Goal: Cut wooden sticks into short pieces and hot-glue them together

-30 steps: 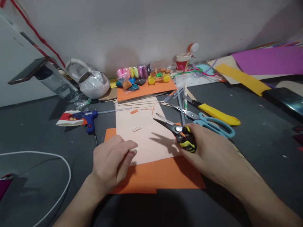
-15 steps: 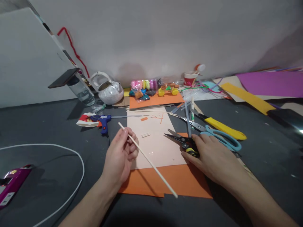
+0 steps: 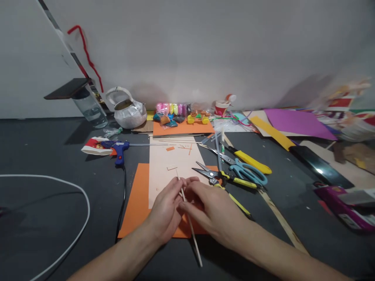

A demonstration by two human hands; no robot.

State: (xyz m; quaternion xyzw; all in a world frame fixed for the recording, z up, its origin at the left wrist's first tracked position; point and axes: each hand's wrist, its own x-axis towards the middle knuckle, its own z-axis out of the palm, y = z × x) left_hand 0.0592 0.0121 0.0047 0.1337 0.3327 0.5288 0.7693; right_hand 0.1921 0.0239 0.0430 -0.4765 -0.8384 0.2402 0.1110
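Observation:
A thin wooden stick [image 3: 193, 234] slants down toward me, pinched near its upper end between the thumb and fingers of my left hand [image 3: 166, 208]. My right hand [image 3: 215, 212] meets the left one over the paper, its fingers curled and its thumb against the stick; its fingertips are partly hidden. Beneath lies a pale sheet [image 3: 164, 156] on orange paper [image 3: 136, 199], with short cut stick pieces [image 3: 172, 168] and an orange scrap [image 3: 170, 148]. Just beyond my right hand rest black-and-yellow scissors [image 3: 215, 177] with blades apart, beside light-blue scissors [image 3: 249, 171].
A blue glue gun [image 3: 119, 150] lies left, its cord trailing. A yellow utility knife [image 3: 253, 162] and a black phone-like slab [image 3: 322, 166] lie right. Behind stand a silvery kettle-shaped pot [image 3: 130, 115], clay packets [image 3: 171, 109] and a paper cup [image 3: 222, 108]. A white cable [image 3: 84, 199] loops at left.
My right hand has left the black-and-yellow scissors, which now lie on the table, and come to the stick. My left hand has moved right and lower, the stick now steeper. The view has turned right.

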